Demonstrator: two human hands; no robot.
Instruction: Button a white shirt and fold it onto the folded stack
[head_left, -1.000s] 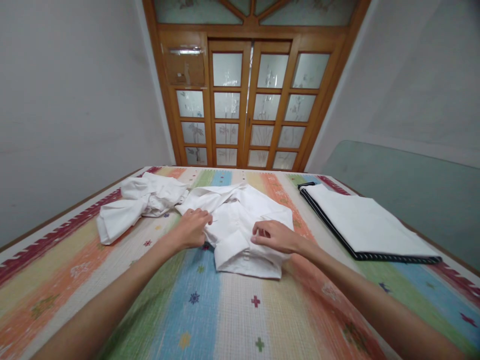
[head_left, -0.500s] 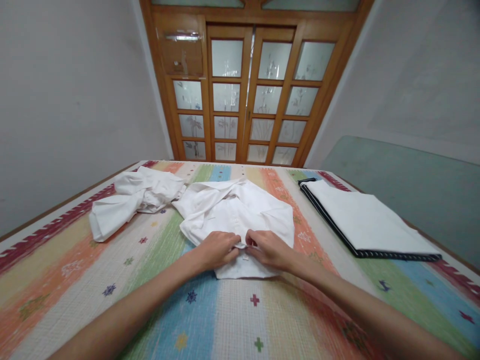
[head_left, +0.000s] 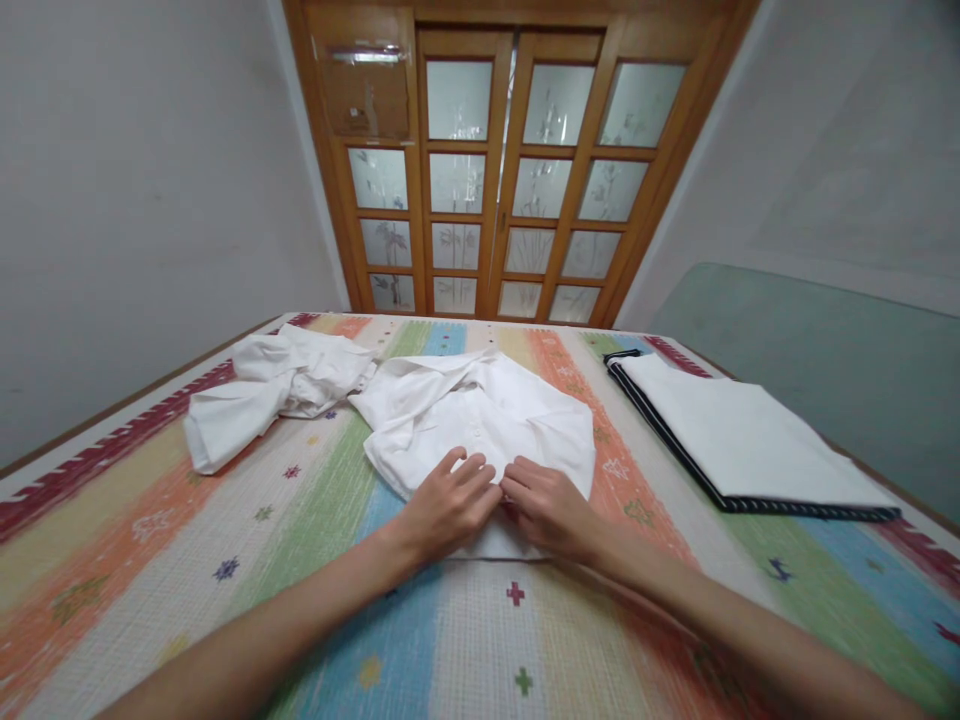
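Note:
A white button-up shirt (head_left: 517,425) lies front side up in the middle of the table, its hem toward me. My left hand (head_left: 454,505) is closed on the front edge of the shirt near the hem, with its fingers bent. Right beside it, my right hand (head_left: 551,508) pinches the same front edge, and the fingertips of both hands nearly meet. What lies between the fingertips is hidden by the hands. Small buttons run up the shirt front above them.
A crumpled white garment (head_left: 289,385) lies to the left, touching the shirt's sleeve side. On the right is a folded white cloth (head_left: 750,440) over a black striped one (head_left: 814,513). A colourful striped cloth (head_left: 480,640) covers the table. Wooden glass doors (head_left: 499,180) stand beyond.
My hands have moved closer together at the shirt's front edge. The left hand's fingers have lifted and bent over it. The view has shifted slightly.

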